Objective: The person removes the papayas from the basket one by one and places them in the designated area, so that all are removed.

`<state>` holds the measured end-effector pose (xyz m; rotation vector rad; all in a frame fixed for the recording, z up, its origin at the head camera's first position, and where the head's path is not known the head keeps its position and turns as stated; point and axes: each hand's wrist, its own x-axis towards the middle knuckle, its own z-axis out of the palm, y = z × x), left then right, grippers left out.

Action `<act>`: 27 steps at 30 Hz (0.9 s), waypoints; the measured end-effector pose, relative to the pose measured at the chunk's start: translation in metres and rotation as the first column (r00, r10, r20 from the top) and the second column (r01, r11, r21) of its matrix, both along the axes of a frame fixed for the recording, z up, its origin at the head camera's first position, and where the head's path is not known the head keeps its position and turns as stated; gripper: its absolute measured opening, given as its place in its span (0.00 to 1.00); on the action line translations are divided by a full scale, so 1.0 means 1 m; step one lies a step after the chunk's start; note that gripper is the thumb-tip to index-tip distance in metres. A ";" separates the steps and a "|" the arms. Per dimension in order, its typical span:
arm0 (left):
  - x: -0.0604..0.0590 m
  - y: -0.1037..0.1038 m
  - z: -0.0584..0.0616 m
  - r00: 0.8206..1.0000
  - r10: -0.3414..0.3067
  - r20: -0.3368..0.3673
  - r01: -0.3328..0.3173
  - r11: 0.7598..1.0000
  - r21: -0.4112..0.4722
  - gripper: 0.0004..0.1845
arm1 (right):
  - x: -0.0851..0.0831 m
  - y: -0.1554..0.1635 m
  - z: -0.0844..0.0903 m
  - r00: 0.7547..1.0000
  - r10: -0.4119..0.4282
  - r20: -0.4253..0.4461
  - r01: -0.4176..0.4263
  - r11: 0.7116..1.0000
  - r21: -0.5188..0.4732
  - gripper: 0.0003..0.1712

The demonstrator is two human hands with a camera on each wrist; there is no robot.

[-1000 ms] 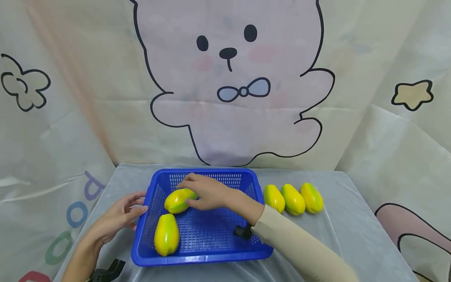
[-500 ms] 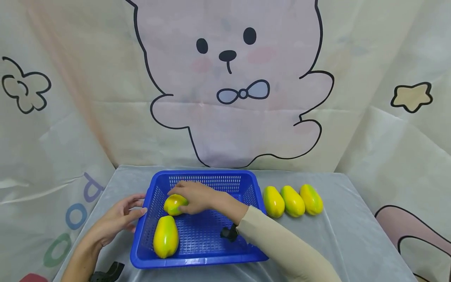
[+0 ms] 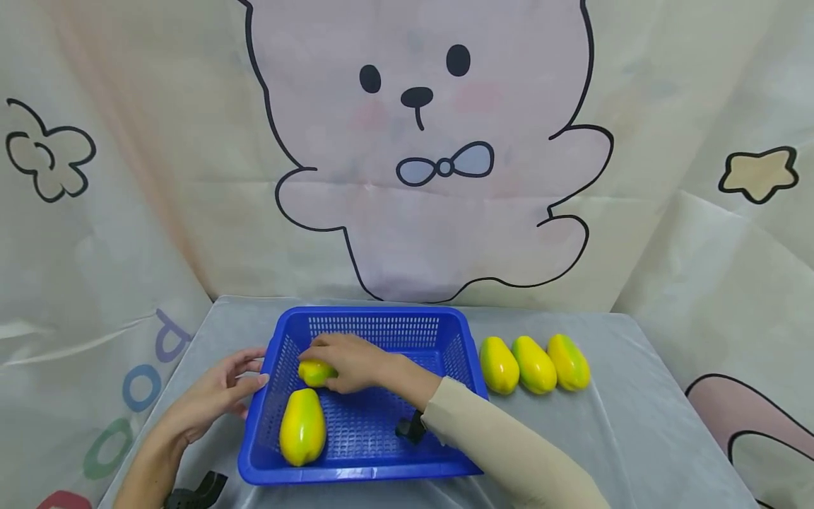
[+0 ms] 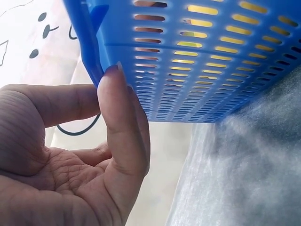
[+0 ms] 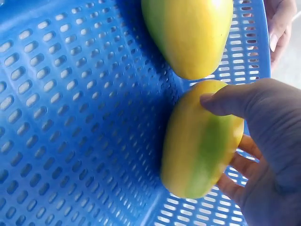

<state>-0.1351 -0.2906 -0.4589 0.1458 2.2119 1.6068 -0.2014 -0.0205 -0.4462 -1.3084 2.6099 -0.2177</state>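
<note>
Two hands recorded. Left hand (image 3: 213, 396): fingers nearly straight, tips touching the outer left wall of the blue basket (image 3: 381, 322). Right hand (image 3: 350, 360): fingers and thumb curled round a papaya (image 3: 314, 372) at the basket floor, far left, just behind a second papaya (image 3: 302, 427). Three loose papayas (image 3: 534, 364) lay right of the basket.

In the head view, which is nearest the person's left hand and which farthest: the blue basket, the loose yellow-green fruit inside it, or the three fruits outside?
1. Blue perforated plastic basket, touching the left hand.
2. Loose yellow-green plastic fruit, inside, front left.
3. Row of three yellow-green fruits, outside, far right.
</note>
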 end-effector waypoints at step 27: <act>-0.002 0.003 0.001 1.000 0.012 0.027 -0.012 1.000 -0.013 0.42 | 0.002 0.008 0.004 0.989 -0.134 0.058 0.132 0.990 0.042 0.42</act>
